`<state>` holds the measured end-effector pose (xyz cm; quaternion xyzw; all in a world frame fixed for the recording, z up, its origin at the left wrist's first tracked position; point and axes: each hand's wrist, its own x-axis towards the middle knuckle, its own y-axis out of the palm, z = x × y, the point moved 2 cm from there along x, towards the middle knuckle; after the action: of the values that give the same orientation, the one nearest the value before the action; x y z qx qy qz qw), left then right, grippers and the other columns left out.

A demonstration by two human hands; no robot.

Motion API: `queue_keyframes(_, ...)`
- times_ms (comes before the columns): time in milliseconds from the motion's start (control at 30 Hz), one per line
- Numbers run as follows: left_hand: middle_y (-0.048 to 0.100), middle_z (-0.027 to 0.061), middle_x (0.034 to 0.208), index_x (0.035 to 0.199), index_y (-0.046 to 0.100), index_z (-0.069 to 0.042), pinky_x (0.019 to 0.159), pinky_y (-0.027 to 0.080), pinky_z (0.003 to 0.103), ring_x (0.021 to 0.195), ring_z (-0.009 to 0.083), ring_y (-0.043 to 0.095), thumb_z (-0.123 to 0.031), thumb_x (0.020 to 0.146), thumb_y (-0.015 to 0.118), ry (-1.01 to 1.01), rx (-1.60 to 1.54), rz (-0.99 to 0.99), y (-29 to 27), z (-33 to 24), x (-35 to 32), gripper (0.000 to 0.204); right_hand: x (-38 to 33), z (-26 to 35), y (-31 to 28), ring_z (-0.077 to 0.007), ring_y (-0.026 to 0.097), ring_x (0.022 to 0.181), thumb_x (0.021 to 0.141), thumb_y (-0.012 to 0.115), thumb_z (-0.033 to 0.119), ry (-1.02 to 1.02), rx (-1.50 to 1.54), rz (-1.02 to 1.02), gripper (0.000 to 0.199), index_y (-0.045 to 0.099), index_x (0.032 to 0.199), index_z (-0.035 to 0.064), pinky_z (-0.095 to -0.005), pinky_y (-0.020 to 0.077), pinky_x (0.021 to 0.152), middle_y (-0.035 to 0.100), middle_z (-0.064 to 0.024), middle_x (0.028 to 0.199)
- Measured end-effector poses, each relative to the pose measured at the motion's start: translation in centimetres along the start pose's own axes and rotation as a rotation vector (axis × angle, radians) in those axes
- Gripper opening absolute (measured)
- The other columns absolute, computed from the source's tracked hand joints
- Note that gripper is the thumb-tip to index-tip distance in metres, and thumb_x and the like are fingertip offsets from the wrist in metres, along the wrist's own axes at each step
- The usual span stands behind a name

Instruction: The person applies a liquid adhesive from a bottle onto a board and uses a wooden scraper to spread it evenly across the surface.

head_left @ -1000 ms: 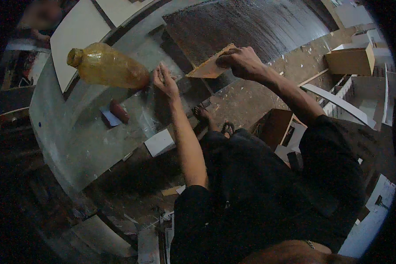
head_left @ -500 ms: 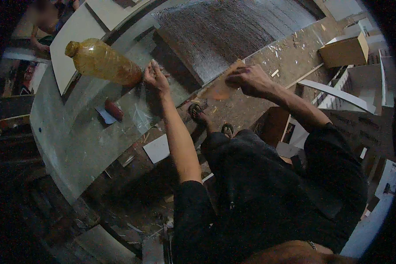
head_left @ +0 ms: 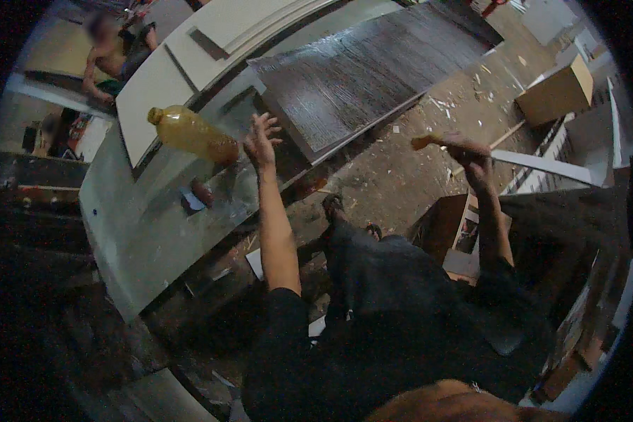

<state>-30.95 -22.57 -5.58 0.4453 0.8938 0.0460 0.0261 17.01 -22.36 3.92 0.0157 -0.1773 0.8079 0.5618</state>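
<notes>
My left hand (head_left: 263, 141) is open above the worktable, its fingers spread and nothing in them. Right beside it, a large yellowish plastic bottle (head_left: 190, 135) tilts over the table, with darker brown stuff at its lower end. Out to the right, my right hand (head_left: 471, 151) is closed on a small amber-brown piece (head_left: 423, 142) that sticks out to the left; blur hides its kind. A dark panel with a glossy wood-grain face (head_left: 359, 81) lies beyond my hands. A small dark red block (head_left: 202, 191) and a pale scrap (head_left: 190, 202) rest on the table.
Pale boards (head_left: 158, 98) lie along the table's far left side. A tan box (head_left: 555, 93) and white strips (head_left: 541, 166) are at the right. Wood scraps litter the floor (head_left: 394, 179). Another person (head_left: 109, 60) sits at the far left.
My right hand has swung right, away from the near edge of the dark panel, carrying the brown piece. The fingers of my left hand have spread. The view has shifted.
</notes>
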Motion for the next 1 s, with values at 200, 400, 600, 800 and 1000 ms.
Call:
queue_keyframes(200,0.070,0.0120,0.118,0.131,0.060,-0.001,0.082,0.055,0.030,0.104,0.0189,0.066,-0.045,0.100,0.058,0.072,0.183,-0.004,2.3,0.7,0.2,0.054,3.0,-10.4,-4.8,-0.0198,0.059,0.112,0.095,0.068,0.027,-0.011,0.346,-0.425,0.043,0.061,0.128,0.0008,-0.0359,0.0468,0.098,0.063,-0.0102,0.126)
queue_keyframes(400,0.067,0.0140,0.124,0.134,0.057,0.001,0.094,0.050,0.034,0.111,0.0229,0.064,-0.031,0.101,0.060,0.062,0.076,0.010,2.0,-0.7,-2.0,0.046,9.9,-7.5,-2.7,-0.0170,0.053,0.112,0.095,0.068,0.021,-0.018,0.345,-0.511,0.048,0.050,0.137,0.0025,-0.0345,0.0452,0.098,0.056,-0.0060,0.128)
queue_keyframes(600,0.066,0.0168,0.123,0.131,0.058,0.005,0.090,0.051,0.031,0.108,0.0230,0.064,-0.027,0.103,0.057,0.174,0.217,-0.068,4.2,-6.4,-3.6,0.042,16.3,-3.5,-2.1,-0.0191,0.057,0.121,0.096,0.065,0.018,-0.158,1.036,-0.350,0.045,0.050,0.138,0.0114,-0.0359,0.0416,0.107,0.057,-0.0035,0.133)
queue_keyframes(800,0.069,0.0130,0.109,0.126,0.060,0.007,0.077,0.051,0.028,0.094,0.0182,0.064,-0.023,0.101,0.059,0.351,0.384,-0.048,12.1,-11.5,-5.9,0.039,16.9,-8.8,-8.6,-0.0264,0.056,0.124,0.094,0.068,0.015,0.118,1.193,-0.522,0.041,0.057,0.132,0.0040,-0.0439,0.0430,0.107,0.062,-0.0070,0.131)
queue_keyframes(1000,0.070,0.0115,0.104,0.116,0.068,0.005,0.079,0.052,0.029,0.090,0.0166,0.065,-0.014,0.096,0.066,0.137,0.360,0.352,28.9,-9.9,-6.0,0.027,14.2,-13.3,-20.1,-0.0227,0.063,0.114,0.095,0.068,0.012,0.164,1.185,-0.779,0.034,0.059,0.126,0.0042,-0.0398,0.0518,0.100,0.065,-0.0074,0.125)
